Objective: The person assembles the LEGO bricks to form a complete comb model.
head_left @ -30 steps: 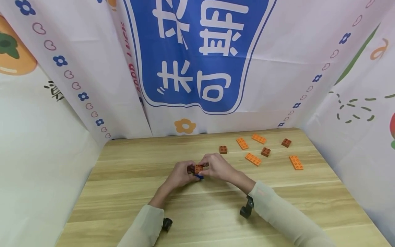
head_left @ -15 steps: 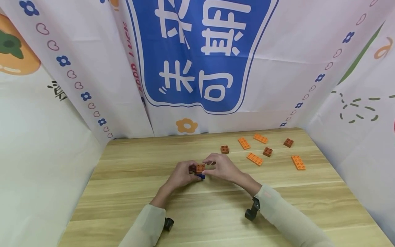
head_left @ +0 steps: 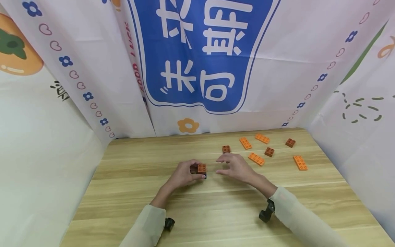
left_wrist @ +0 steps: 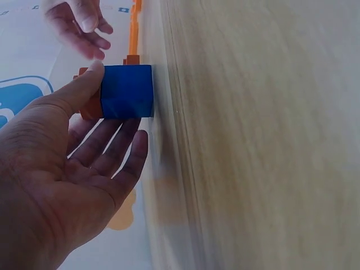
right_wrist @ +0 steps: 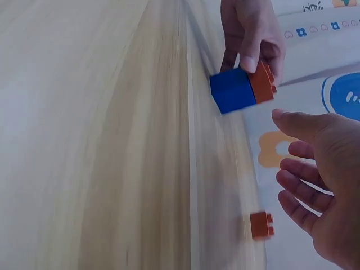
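White printed cloth (head_left: pixel 271 85) encloses a wood-grain tabletop (head_left: pixel 216 212), on which the work is laid out.

Left hand (head_left: pixel 184 173): holds a two-part stack near the middle of the tabletop, thumb on the near side and fingers on the far side. The thumb tip lies at the joint between the parts. Upper part: one brown brick (head_left: pixel 202 168), studs up. Lower part: one blue block (left_wrist: pixel 126 91). No gap shows at the joint. Contact between the stack and the tabletop cannot be confirmed.

Right hand (head_left: pixel 237 168): holds nothing. Thumb and fingers are spread, with a wide gap between them.

Change: one second ago, the right hand's fingers were at the brown brick. That hand is now well apart from the stack, to its right, and the left hand alone retains the stack. Judgement: seating of the brown brick appears complete, and the right hand is free for other parts.

Loose parts: a single brown brick (head_left: pixel 226 148) lies just beyond the right hand's fingers. Four orange plates (head_left: pixel 256 159) and two further brown bricks (head_left: pixel 269 152) lie farther right.
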Demonstrator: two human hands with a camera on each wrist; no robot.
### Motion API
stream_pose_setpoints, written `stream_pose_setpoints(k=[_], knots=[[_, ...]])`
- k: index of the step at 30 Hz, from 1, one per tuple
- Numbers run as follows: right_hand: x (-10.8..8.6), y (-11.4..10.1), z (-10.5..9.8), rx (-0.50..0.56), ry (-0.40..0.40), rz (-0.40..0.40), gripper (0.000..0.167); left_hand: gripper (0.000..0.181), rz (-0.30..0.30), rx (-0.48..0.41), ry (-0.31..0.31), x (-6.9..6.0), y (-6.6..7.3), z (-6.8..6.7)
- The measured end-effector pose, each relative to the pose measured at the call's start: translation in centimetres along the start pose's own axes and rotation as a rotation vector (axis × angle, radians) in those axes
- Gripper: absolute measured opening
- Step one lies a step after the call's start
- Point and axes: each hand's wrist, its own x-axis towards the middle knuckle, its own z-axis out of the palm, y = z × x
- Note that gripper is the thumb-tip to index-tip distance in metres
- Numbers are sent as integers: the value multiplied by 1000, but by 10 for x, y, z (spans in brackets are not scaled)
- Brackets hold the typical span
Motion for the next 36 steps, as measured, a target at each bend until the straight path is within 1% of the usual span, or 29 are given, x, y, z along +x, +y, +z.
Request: stream_pose_setpoints(k=[3, 9, 13, 17, 21, 24, 31, 36], knots=[[-6, 7, -7, -23, 15, -1, 44, 41, -4, -11, 6, 0, -1, 1], [-19, 23, -21, -31, 58, -26, 41, 36, -5, -10, 17, 0, -1, 3], [-27, 35, -29, -67, 82, -45, 40, 34, -23, -10, 25, 0, -1, 4], [-35, 45, -37, -101, 83, -26, 41, 34, -49, -17, 33, 0, -1, 3], [-41, 55, -47, -115, 73, 20, 42, 34, -63, -24, 35, 0, -1, 3], [-45, 63, -53, -134, 74, 28, 43, 33, -69, -29, 37, 0, 0, 1], [-52, 79, -66, -191, 104, 14, 42, 31, -54, -33, 30, 0, 3, -1], [-55, 91, -71, -211, 83, 41, 43, 32, -56, -42, 26, 0, 2, -1]])
